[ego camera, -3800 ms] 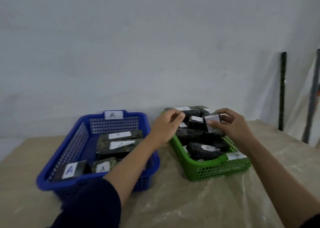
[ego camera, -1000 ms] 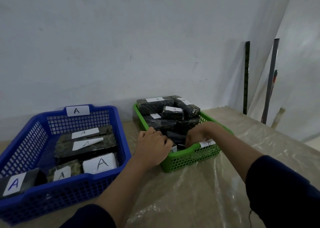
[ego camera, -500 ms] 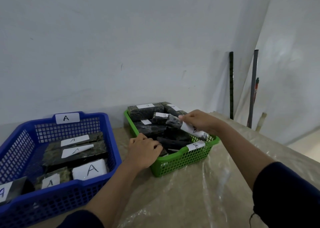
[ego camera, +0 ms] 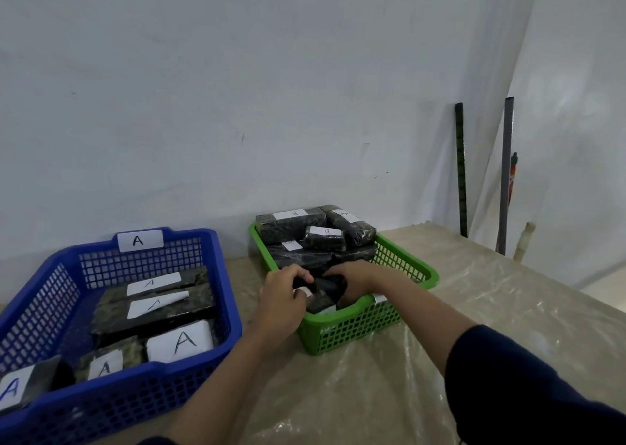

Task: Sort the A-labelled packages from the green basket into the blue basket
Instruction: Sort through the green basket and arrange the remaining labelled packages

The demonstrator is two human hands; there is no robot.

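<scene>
The green basket (ego camera: 359, 329) stands right of centre, holding several dark wrapped packages; those at its back carry white B labels (ego camera: 327, 232). Both my hands reach into its near end. My left hand (ego camera: 283, 297) grips a dark package (ego camera: 323, 292) from the left, fingers curled over it. My right hand (ego camera: 352, 277) curls over the same package from the right. Its label is mostly hidden. The blue basket (ego camera: 223, 309), tagged A at its back rim, sits to the left with several A-labelled packages (ego camera: 179, 343) inside.
Crinkled clear plastic sheet (ego camera: 440, 309) covers the tan table. A white wall runs close behind both baskets. Two dark rods (ego camera: 460, 173) lean in the corner at the far right, past the table's edge.
My right hand has put down the B-labelled package it was lifting and dropped back into the basket's near end. Both hands now close on one dark package there.
</scene>
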